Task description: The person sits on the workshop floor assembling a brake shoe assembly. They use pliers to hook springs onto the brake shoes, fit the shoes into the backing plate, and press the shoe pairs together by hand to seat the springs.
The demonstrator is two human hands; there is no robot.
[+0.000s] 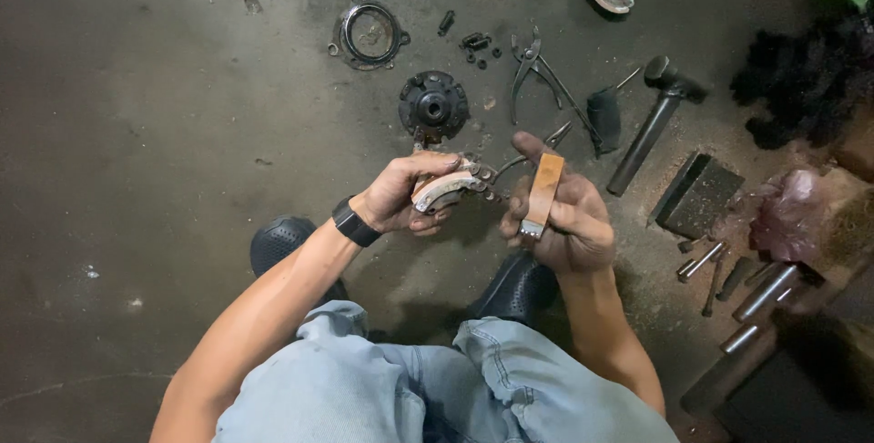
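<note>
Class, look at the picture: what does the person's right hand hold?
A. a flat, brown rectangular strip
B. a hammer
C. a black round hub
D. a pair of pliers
A: the right hand grips a flat brown strip upright between thumb and fingers, while the hammer, pliers and round hub all lie on the floor beyond the hands.

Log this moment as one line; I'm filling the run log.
left hand: grips curved metal shoe part | right hand: holds flat brown strip upright | floor: pliers, hammer, black hub
</note>
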